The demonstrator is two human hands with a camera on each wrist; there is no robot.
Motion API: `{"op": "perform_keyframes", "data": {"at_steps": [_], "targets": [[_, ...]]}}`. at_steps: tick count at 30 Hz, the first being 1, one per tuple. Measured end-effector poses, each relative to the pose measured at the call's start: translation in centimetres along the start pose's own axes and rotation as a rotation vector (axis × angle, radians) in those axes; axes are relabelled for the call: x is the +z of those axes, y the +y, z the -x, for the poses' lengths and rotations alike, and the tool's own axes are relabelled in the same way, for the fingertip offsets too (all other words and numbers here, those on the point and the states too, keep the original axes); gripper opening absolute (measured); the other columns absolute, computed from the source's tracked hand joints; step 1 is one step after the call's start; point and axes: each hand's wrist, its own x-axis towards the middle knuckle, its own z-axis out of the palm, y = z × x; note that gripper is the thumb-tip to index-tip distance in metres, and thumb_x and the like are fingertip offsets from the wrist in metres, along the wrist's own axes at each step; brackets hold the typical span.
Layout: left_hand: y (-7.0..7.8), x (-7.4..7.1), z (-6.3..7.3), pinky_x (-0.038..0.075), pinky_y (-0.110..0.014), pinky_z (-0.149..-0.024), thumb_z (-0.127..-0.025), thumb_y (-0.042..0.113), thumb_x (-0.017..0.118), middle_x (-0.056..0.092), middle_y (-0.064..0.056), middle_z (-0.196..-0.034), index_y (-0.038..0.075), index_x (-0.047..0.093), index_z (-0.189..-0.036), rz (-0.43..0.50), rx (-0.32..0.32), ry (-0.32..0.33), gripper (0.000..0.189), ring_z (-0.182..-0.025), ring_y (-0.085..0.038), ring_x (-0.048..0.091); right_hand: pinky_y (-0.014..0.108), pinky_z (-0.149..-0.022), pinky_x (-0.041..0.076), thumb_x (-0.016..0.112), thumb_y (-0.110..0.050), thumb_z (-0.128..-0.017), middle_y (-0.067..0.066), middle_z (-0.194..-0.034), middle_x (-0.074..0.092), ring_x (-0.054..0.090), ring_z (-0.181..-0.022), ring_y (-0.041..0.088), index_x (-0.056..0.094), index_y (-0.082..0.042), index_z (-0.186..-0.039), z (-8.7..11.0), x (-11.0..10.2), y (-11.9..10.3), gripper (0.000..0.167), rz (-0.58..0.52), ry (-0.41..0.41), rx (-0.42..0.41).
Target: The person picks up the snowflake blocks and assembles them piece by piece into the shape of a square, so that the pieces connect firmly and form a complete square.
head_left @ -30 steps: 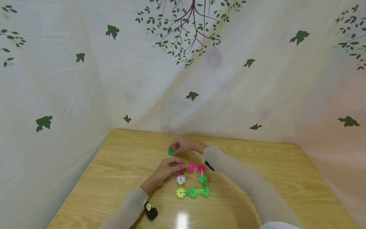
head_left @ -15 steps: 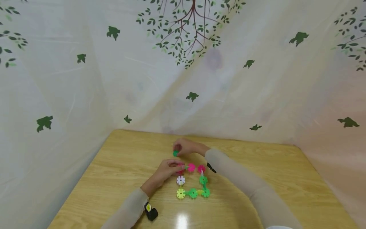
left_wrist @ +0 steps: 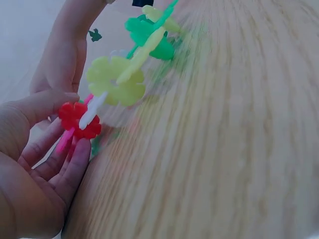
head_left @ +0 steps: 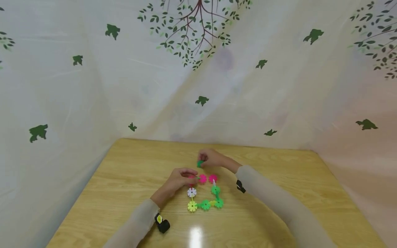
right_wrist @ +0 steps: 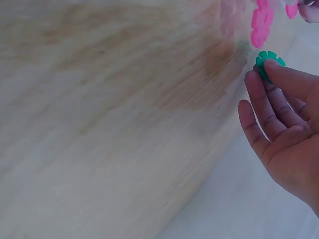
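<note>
A square ring of flower-shaped plastic discs (head_left: 204, 193) lies on the wooden table (head_left: 124, 179): pink ones at the far side, green on the right, yellow and white on the left. My left hand (head_left: 188, 178) pinches its red corner disc (left_wrist: 79, 119) between thumb and fingers, with the yellow disc (left_wrist: 115, 87) just beyond. My right hand (head_left: 203, 161) pinches a loose dark green disc (right_wrist: 268, 62) just behind the pink discs (right_wrist: 261, 25), a little above the table.
A pale curtain printed with leaves and a tree (head_left: 192, 31) hangs around the table's back and sides. Black wrist cameras sit on the left wrist (head_left: 162, 224) and the right wrist (head_left: 240, 186). Bare wood surrounds the ring.
My right hand has carried the green disc to the right and nearer the pink discs. The left hand keeps its grip on the ring's corner.
</note>
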Motion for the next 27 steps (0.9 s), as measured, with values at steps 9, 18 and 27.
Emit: {"op": "perform_keyframes", "data": {"at_steps": [9, 18, 27], "targets": [[0.2, 0.7, -0.4, 0.055, -0.020, -0.066, -0.084, 0.003, 0.081, 0.076, -0.007, -0.091, -0.009, 0.073, -0.107, -0.006, 0.007, 0.128, 0.028, -0.072, -0.008, 0.065, 0.023, -0.078, 0.056, 0.073, -0.002, -0.092, 0.011, -0.091, 0.073, 0.065, -0.083, 0.009, 0.069, -0.001, -0.099, 3.8, -0.1, 0.8, 0.008, -0.071, 0.110, -0.032], [0.2, 0.7, -1.6, 0.055, -0.021, -0.066, -0.083, 0.004, 0.081, 0.074, -0.005, -0.089, -0.003, 0.076, -0.101, -0.030, -0.004, 0.205, 0.020, -0.073, -0.010, 0.065, 0.022, -0.072, 0.056, 0.075, 0.000, -0.090, 0.018, -0.091, 0.073, 0.069, -0.083, 0.021, 0.069, 0.002, -0.095, 5.3, 0.4, 0.6, 0.008, -0.164, 0.221, -0.046], [0.6, 0.3, -2.6, 0.053, -0.020, -0.063, -0.083, 0.003, 0.078, 0.072, -0.002, -0.084, -0.001, 0.078, -0.101, -0.070, 0.034, 0.241, 0.019, -0.071, -0.009, 0.062, 0.026, -0.073, 0.057, 0.075, 0.003, -0.089, 0.023, -0.094, 0.071, 0.069, -0.086, 0.031, 0.068, 0.006, -0.095, 5.7, 0.6, 0.8, 0.010, -0.170, 0.299, -0.044]]}}
